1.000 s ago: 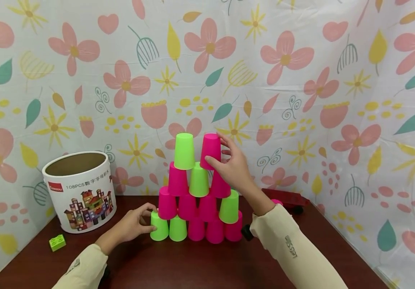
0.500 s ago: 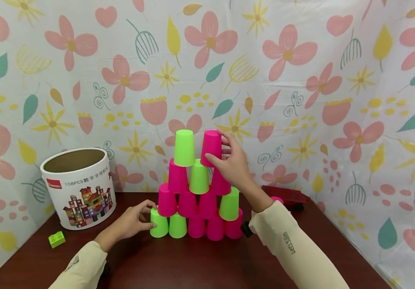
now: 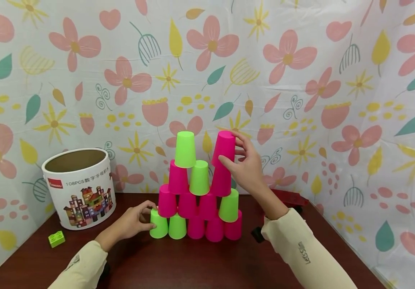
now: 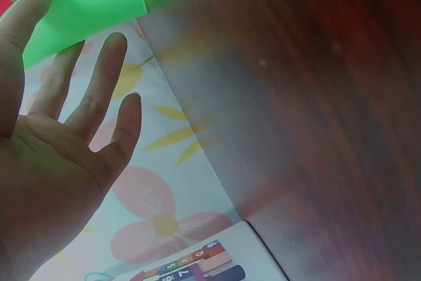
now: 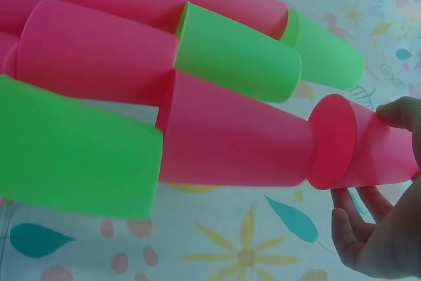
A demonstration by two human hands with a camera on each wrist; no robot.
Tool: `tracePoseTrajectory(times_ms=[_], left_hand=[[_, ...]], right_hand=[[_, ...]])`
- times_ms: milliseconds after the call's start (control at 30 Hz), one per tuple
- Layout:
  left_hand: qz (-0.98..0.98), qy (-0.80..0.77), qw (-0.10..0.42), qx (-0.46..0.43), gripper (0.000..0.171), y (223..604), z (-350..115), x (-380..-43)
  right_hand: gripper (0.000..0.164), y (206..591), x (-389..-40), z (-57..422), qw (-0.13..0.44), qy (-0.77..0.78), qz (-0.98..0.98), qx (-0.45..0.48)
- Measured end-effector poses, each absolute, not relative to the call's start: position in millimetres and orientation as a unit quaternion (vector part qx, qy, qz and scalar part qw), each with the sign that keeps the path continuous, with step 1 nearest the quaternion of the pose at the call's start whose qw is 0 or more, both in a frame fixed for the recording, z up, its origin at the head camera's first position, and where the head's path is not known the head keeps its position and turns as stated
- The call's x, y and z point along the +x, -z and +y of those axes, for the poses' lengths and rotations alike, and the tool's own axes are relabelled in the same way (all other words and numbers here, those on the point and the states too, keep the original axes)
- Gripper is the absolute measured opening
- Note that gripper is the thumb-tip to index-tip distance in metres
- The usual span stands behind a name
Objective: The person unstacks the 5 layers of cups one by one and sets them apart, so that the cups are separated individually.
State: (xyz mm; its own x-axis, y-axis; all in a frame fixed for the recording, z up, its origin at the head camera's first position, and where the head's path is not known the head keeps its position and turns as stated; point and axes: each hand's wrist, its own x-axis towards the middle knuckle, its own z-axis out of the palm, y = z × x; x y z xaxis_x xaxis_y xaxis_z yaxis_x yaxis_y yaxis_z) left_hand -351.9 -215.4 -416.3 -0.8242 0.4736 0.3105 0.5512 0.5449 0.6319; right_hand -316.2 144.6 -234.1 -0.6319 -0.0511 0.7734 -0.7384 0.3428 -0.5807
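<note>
A stepped wall of upside-down pink and green cups stands on the table. My right hand (image 3: 245,162) pinches a pink cup (image 3: 224,146) between thumb and fingers, at the upper right of the stack. In the right wrist view this cup (image 5: 381,146) tilts, its mouth at the base of the pink cup (image 5: 240,139) below; whether they touch I cannot tell. A green cup (image 3: 185,149) tops the left side, with another green cup (image 3: 199,178) lower, beside it. My left hand (image 4: 59,156) has its fingers extended at the bottom-left green cup (image 3: 158,224), its thumb against or very near it.
A white printed bucket (image 3: 81,192) stands at the left, with a green toy brick (image 3: 56,239) in front of it. Behind my right forearm lies a red object (image 3: 288,197), partly hidden. A flowered cloth (image 3: 207,80) hangs behind the dark table (image 3: 178,265).
My right hand has shifted right with the pink cup, away from the top green cup and over the right-hand pink cup. The left hand stays by the bottom green cup.
</note>
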Motion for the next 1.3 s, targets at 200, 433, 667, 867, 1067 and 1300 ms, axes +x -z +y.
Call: tracePoseTrajectory(times_ms=[200, 433, 667, 867, 1067, 1300], left_hand=[[-0.876, 0.381, 0.043, -0.292, 0.044, 416.7, -215.7, -350.2], [-0.875, 0.384, 0.047, -0.292, 0.043, 415.9, -215.6, -349.7], [-0.876, 0.381, 0.044, -0.294, 0.044, 415.1, -215.2, -349.7], [-0.876, 0.381, 0.042, -0.294, 0.043, 414.7, -215.7, -350.7], [-0.875, 0.38, 0.045, -0.296, 0.044, 415.5, -216.6, -351.3], [-0.876, 0.378, 0.048, -0.297, 0.044, 415.6, -216.4, -351.3]], right_hand=[[0.065, 232.2, -294.2, 155.5, 0.342, -0.514, -0.746, 0.249], [0.067, 242.8, -283.3, 179.3, 0.345, -0.509, -0.753, 0.235], [0.068, 261.8, -280.8, 210.6, 0.355, -0.502, -0.757, 0.222], [0.069, 272.7, -274.9, 231.6, 0.361, -0.487, -0.77, 0.199], [0.072, 285.6, -273.0, 250.0, 0.367, -0.464, -0.783, 0.191], [0.073, 303.3, -275.8, 277.5, 0.367, -0.448, -0.795, 0.18]])
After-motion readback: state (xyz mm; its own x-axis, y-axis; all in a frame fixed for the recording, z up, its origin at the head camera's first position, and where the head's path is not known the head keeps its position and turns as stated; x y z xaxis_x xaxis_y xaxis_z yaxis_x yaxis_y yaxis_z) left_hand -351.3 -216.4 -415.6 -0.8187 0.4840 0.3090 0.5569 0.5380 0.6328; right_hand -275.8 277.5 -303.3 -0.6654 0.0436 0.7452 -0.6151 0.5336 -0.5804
